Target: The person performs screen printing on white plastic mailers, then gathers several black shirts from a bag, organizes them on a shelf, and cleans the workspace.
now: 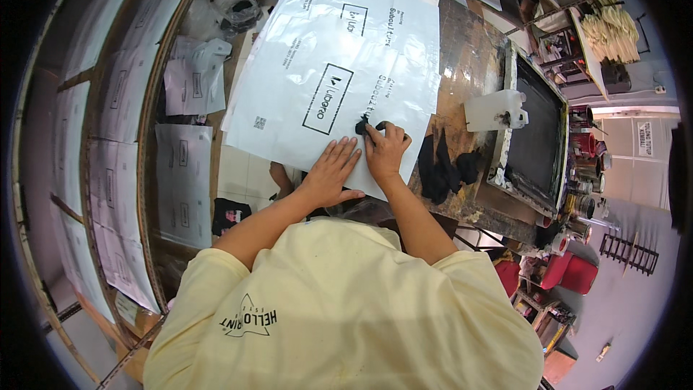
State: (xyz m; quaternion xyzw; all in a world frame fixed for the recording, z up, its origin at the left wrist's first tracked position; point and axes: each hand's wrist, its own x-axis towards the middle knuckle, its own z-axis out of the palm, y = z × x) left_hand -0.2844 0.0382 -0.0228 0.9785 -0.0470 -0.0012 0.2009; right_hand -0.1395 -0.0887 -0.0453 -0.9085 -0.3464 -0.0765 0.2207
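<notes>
A large white plastic sheet (278, 87) with black printed boxes and lettering lies across the worktable (465, 50). Flat on its near edge rests my left hand (330, 173), fingers stretched out and holding nothing. My right hand (386, 150), just beside it, pinches a small wad of black cloth (362, 127) against the sheet. The wad touches the end of a line of printed lettering and covers part of it. Right of my right hand, a crumpled black rag (437, 177) lies on the table.
A translucent plastic jug (485, 110) stands on the table beside a framed printing screen (534, 137). Shelves at the left hold printed white sheets (115, 108). Paint cans (582, 143) line the right side. A red chair (577, 274) stands at the lower right.
</notes>
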